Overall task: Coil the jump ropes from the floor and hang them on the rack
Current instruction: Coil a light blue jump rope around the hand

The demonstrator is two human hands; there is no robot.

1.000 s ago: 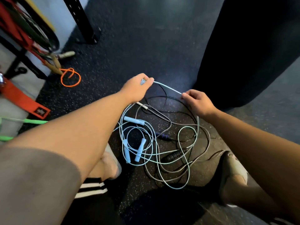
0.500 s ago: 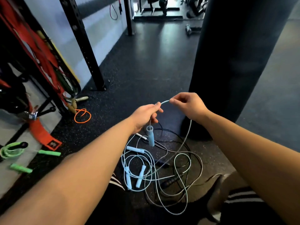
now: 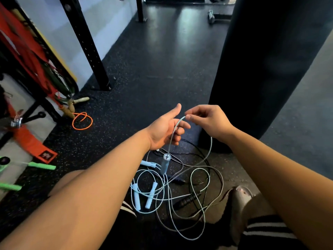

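Note:
Several jump ropes lie tangled on the black floor between my feet: pale blue cords (image 3: 198, 179) with blue handles (image 3: 150, 195), and a dark rope with a black handle (image 3: 187, 200). My right hand (image 3: 207, 121) pinches one pale blue cord at its fingertips. From there the cord drops across the fingers of my left hand (image 3: 164, 130), and its blue handle (image 3: 165, 164) dangles just above the pile. My left hand is turned palm up with the thumb straight; the cord only lies against its loosely curled fingers.
A black perforated rack post (image 3: 86, 42) stands at the left, with red straps (image 3: 27, 56) and wooden handles beside it. An orange rope (image 3: 82, 121) and green handles (image 3: 42, 166) lie on the floor at the left. A black punching bag (image 3: 266, 69) hangs close on the right.
Both hands rose from the pile, lifting the blue handle off the floor. My left hand let go of the cord and opened its thumb; my right hand keeps its pinch.

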